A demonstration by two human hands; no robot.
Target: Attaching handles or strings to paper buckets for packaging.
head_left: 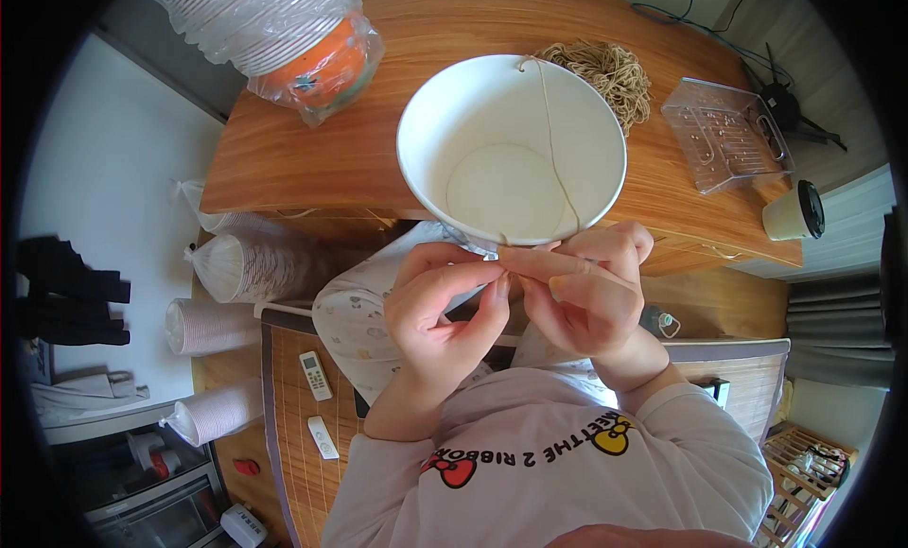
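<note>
A large white paper bucket point(511, 184) stands with its mouth toward me at the desk's near edge. A thin tan cord point(551, 132) passes through the far rim and runs across the inside to the near rim. Just outside that near rim, my left hand point(445, 297) and my right hand point(591, 288) meet at the fingertips. Both are closed in a pinch, seemingly on the cord's end, though fingers hide most of it. A heap of the same tan cord point(605, 75) lies on the desk behind the bucket.
On the wooden desk point(303, 165) are plastic-wrapped stacked buckets point(317, 66), a clear plastic tray point(724, 137) and a lidded cup point(793, 212). Bagged stacks of paper buckets point(251, 264) stand at left. Two remotes, one a white remote point(316, 376), lie on the mat beside me.
</note>
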